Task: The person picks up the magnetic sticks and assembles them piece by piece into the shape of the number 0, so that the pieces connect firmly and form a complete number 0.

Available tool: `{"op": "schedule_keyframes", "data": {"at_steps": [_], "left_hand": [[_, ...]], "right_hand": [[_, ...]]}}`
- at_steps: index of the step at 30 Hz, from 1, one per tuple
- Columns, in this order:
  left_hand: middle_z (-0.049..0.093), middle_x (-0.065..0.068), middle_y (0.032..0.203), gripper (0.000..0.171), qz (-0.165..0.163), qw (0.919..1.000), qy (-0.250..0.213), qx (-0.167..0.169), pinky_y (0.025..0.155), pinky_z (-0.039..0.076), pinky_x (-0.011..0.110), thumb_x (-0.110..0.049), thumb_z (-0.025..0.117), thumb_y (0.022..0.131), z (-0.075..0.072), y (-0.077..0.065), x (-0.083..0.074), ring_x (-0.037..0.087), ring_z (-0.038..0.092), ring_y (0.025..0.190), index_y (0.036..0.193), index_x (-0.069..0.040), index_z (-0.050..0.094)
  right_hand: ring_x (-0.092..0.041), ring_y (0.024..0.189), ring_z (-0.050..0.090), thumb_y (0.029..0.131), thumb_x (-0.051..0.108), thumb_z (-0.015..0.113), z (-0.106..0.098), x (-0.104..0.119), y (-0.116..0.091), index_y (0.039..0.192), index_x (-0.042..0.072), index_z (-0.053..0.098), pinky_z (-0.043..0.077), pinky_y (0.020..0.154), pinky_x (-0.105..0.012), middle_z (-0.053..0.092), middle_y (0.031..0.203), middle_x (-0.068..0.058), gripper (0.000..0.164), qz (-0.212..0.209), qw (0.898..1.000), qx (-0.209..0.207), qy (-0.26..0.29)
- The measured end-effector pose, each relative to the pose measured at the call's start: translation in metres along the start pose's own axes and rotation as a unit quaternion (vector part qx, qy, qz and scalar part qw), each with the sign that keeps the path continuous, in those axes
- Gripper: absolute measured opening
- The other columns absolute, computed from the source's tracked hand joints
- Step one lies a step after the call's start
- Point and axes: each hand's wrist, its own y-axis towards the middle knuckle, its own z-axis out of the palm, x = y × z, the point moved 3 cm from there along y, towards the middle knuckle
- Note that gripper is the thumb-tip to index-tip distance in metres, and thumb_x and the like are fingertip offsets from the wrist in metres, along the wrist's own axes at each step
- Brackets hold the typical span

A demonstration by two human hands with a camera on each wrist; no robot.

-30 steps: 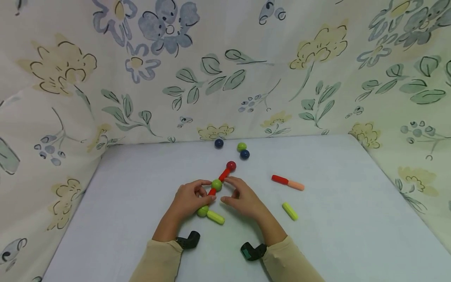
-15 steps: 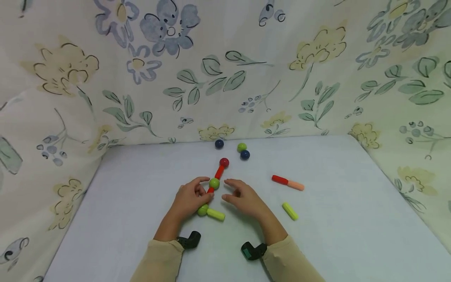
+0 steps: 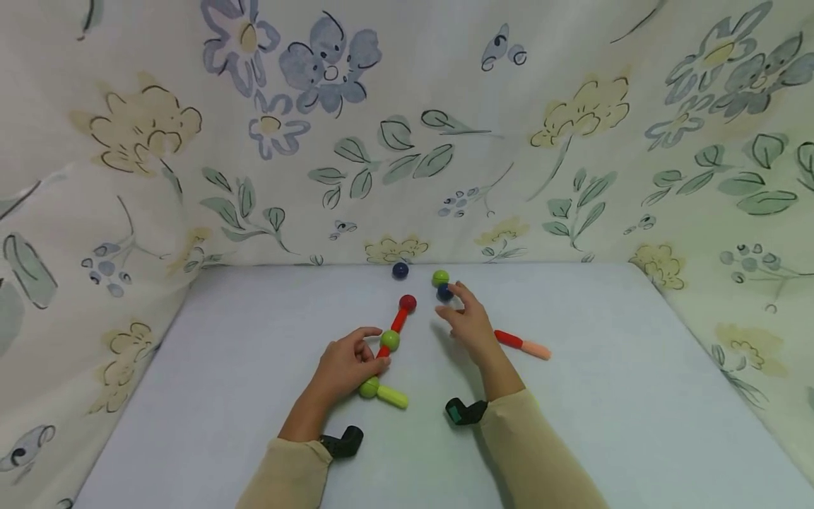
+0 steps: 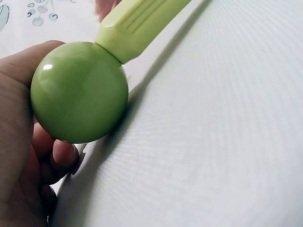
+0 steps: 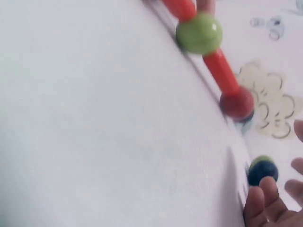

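Observation:
My left hand point(image 3: 348, 360) holds a joined toy chain at its lower red stick point(image 3: 384, 351). Upward from there run a green ball point(image 3: 390, 341), a second red stick point(image 3: 399, 321) and a red ball point(image 3: 408, 303). At the near end, another green ball point(image 4: 78, 94) carries a yellow-green stick point(image 4: 142, 28) and sits beside the left thumb. Fingers spread, my right hand point(image 3: 472, 325) is over the far part of the table, fingertips right at a dark blue ball point(image 3: 443, 293). In the right wrist view its fingertips partly cover that dark blue ball point(image 5: 260, 171).
Behind the dark blue ball lies a green ball point(image 3: 440, 277); another dark blue ball point(image 3: 400, 271) is by the table's back edge. A joined red and peach stick point(image 3: 523, 344) lies right of the right hand. Floral cloth point(image 3: 407, 191) rises behind the white table point(image 3: 222, 339).
My right hand has left the chain and moved away and to the right, to the dark blue ball. The chain's far red stick and ball swung left earlier. My left hand stays in place.

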Motion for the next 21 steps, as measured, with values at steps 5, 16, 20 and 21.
{"op": "schedule_keyframes", "data": {"at_steps": [5,16,20,21], "left_hand": [[0.06,-0.008,0.066,0.052,-0.003,1.0,0.006,-0.002,0.071,0.039,0.032,-0.036,0.079,0.082,-0.001,0.0,-0.001,0.012,0.053,0.058,0.129,-0.024,0.06],[0.061,-0.008,0.066,0.047,0.01,0.9999,-0.005,-0.006,0.059,0.039,0.027,-0.033,0.077,0.085,-0.001,-0.002,-0.003,0.012,0.053,0.058,0.128,-0.021,0.061],[0.061,-0.007,0.067,0.045,0.003,0.9999,-0.008,-0.011,0.059,0.039,0.027,-0.032,0.076,0.086,-0.002,-0.003,-0.003,0.013,0.053,0.058,0.128,-0.022,0.061],[0.061,-0.007,0.067,0.045,0.002,0.9999,-0.008,-0.011,0.059,0.038,0.027,-0.032,0.075,0.086,-0.002,-0.003,-0.003,0.013,0.053,0.058,0.128,-0.022,0.061]], "right_hand": [[-0.029,0.122,0.051,0.095,0.027,0.063,0.001,-0.001,0.017,0.153,0.019,0.036,0.054,0.086,-0.037,0.013,0.166,0.003,0.064,-0.021,0.996,0.036,-0.077],[-0.029,0.114,0.053,0.088,0.017,0.073,0.015,0.001,0.006,0.13,0.021,0.063,0.045,0.101,-0.048,0.053,0.132,-0.012,0.044,-0.031,0.973,0.056,-0.224],[-0.026,0.111,0.054,0.082,0.017,0.079,0.023,-0.001,-0.015,0.12,0.023,0.066,0.047,0.097,-0.047,0.059,0.126,-0.007,0.04,-0.015,0.977,0.079,-0.199],[-0.025,0.109,0.055,0.081,0.018,0.08,0.023,-0.003,-0.021,0.117,0.023,0.067,0.048,0.095,-0.046,0.06,0.123,-0.006,0.039,-0.01,0.978,0.083,-0.189]]}}
